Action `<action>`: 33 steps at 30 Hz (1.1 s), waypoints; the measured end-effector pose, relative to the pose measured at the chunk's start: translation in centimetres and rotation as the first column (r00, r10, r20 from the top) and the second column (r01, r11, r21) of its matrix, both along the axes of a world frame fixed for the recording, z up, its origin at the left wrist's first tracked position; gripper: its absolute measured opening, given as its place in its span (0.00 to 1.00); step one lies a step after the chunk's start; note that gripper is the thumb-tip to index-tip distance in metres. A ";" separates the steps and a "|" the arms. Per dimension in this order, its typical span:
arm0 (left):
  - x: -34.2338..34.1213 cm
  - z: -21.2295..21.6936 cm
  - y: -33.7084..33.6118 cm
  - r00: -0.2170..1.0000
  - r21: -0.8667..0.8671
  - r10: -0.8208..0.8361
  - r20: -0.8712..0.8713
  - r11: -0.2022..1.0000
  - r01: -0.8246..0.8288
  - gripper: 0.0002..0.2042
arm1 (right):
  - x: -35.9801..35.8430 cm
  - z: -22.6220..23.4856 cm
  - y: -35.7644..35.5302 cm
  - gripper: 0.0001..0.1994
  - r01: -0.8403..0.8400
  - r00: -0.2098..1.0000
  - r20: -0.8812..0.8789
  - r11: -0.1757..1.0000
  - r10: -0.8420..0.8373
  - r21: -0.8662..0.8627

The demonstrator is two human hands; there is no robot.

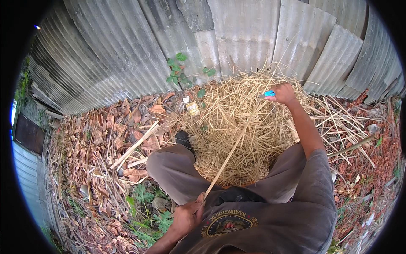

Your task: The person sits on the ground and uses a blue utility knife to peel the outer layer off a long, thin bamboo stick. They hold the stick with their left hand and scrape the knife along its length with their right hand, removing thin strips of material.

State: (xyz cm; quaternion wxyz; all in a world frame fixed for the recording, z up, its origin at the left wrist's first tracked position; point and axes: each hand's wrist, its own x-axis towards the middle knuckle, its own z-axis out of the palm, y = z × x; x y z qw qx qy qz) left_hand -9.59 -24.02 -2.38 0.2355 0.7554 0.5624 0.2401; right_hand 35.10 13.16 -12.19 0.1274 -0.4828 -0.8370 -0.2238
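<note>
My left hand [188, 216] is closed around the lower end of a long, thin, pale strip [228, 162] that looks like split bamboo. The strip slants up and away to the right, across the space between my legs. Near its far end, my right hand [282, 93] is closed on a blue-handled knife [269, 93], whose short blade points left. Whether the blade touches the strip I cannot tell. Beneath both lies a heap of pale shavings [237, 144], spread between my bent knees.
A corrugated metal fence [245, 38] stands just beyond the heap. Dry brown leaves [97, 139] and split sticks [135, 144] lie to the left. More thin strips [338, 122] are scattered on the right, beside a thicker stick [353, 146]. A yellowish packet [192, 108] rests near the fence.
</note>
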 end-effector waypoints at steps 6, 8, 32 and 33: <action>-1.0 0.0 -0.3 0.997 -0.061 -0.071 -0.028 0.996 0.069 0.05 | 2.8 0.1 -0.1 0.36 0.148 0.979 -0.115 0.976 -0.168 -0.163; -0.5 -0.3 0.2 0.999 -0.081 -0.046 0.009 0.996 0.046 0.04 | 1.6 -0.1 -0.8 0.37 0.206 0.950 -0.222 0.975 -0.220 -0.086; 0.2 -1.1 1.3 0.995 0.019 0.073 0.068 0.997 -0.074 0.08 | -8.0 6.0 -2.5 0.39 0.347 0.846 -0.349 0.913 -0.403 -0.213; 0.1 -1.3 1.0 0.996 0.025 0.055 0.066 0.998 -0.057 0.09 | -7.2 5.7 -1.9 0.39 0.367 0.852 -0.324 0.910 -0.411 -0.191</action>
